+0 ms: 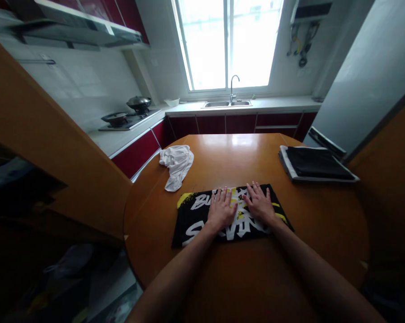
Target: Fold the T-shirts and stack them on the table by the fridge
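A black cloth garment (185,224) with white lettering and yellow patches lies folded into a flat rectangle near the front of the table. My left hand (222,208) rests flat on its middle, fingers stretched toward the far edge. Just right of it, my right hand (260,205) presses flat on the same cloth with its fingers spread. Both hands cover part of the lettering. Whether the garment is a T-shirt cannot be made out. Beyond its far left corner lies a crumpled white cloth (178,162).
The oval wooden table (236,161) fills the middle. Folded black cloth (319,162) lies on a pale flat stack (286,163) at the right. Behind stand a counter with a sink (217,104) and a stove (130,120) bearing pans. A wooden panel (54,134) borders the left.
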Demonstrator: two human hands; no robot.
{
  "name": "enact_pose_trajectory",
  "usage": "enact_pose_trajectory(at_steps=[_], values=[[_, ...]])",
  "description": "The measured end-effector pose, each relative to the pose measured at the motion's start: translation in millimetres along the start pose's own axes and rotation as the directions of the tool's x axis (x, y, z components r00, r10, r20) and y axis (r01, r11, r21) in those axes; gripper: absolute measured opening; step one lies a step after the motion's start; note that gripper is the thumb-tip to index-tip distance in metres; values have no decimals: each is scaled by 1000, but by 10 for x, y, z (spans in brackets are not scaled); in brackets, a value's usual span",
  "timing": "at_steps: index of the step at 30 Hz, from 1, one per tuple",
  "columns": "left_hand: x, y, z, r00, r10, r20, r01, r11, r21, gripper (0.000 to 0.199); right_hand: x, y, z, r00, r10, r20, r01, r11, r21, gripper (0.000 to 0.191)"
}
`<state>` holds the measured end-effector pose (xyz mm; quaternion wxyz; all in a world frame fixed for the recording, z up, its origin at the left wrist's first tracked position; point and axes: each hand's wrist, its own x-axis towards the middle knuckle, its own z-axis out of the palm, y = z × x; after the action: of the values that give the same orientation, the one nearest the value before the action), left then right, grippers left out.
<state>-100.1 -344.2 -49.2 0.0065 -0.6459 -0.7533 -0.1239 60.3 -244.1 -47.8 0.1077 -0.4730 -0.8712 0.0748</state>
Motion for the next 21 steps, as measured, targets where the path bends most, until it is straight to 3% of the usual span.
enact_pose_trajectory(at_steps=[5,10,18,21], values=[[5,-31,2,1000,13,-13,-13,1000,20,63,-61,-168,-138,996,-41,-84,38,998,-41,59],[24,-26,-19,999,23,-23,-22,999,33,57,-84,-213,-72,982,-153,107,150,988,30,63],[40,-20,-55,1000,4,12,-4,1000,1,58,-8,498,-148,986,123,109,-125,992,6,66],[45,-18,-46,1000,-4,8,5,1000,-13,57,30,649,-192,978,203,40,-206,976,71,65]])
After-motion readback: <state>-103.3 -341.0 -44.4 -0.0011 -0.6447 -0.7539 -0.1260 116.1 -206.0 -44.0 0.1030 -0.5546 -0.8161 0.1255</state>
